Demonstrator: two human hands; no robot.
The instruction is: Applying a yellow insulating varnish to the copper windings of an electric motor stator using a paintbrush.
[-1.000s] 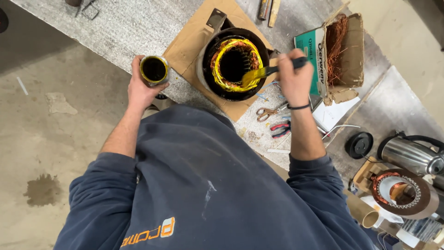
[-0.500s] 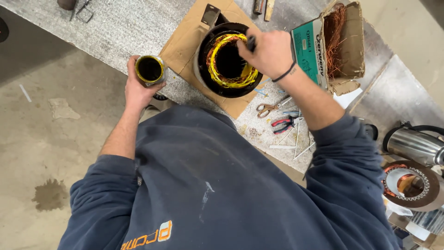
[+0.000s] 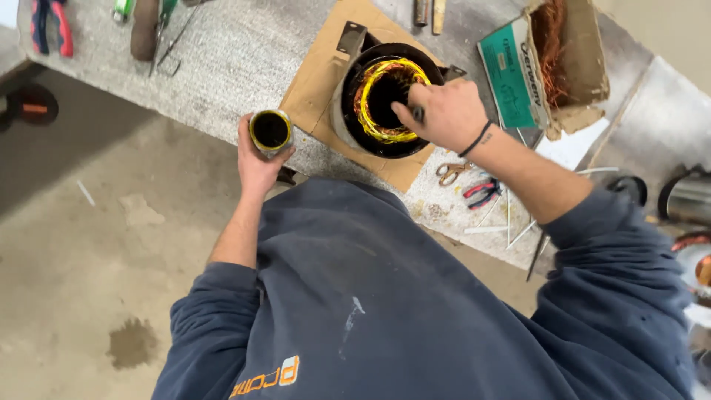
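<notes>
My left hand [image 3: 255, 159] grips a small round tin [image 3: 270, 131] of dark liquid, held at the near edge of the workbench. My right hand [image 3: 442, 112] is closed around a brush handle and reaches into the open end of a motor stator [image 3: 370, 96]. The stator is a dark metal housing with yellow and copper windings around its bore. It rests on a sheet of brown cardboard [image 3: 315, 81]. The brush tip is hidden behind my fingers.
Scissors [image 3: 449, 172] and red-handled pliers [image 3: 481, 194] lie on the grey workbench [image 3: 237, 59] right of the stator. A cardboard box of copper wire [image 3: 563, 52] stands at the back right. Hand tools [image 3: 148, 26] lie at the far left. Concrete floor [image 3: 89, 244] is below.
My right hand has moved from the stator's right rim over its bore, carrying the brush inside. The view has shifted, so the stator appears further right. The tin stays in my left hand.
</notes>
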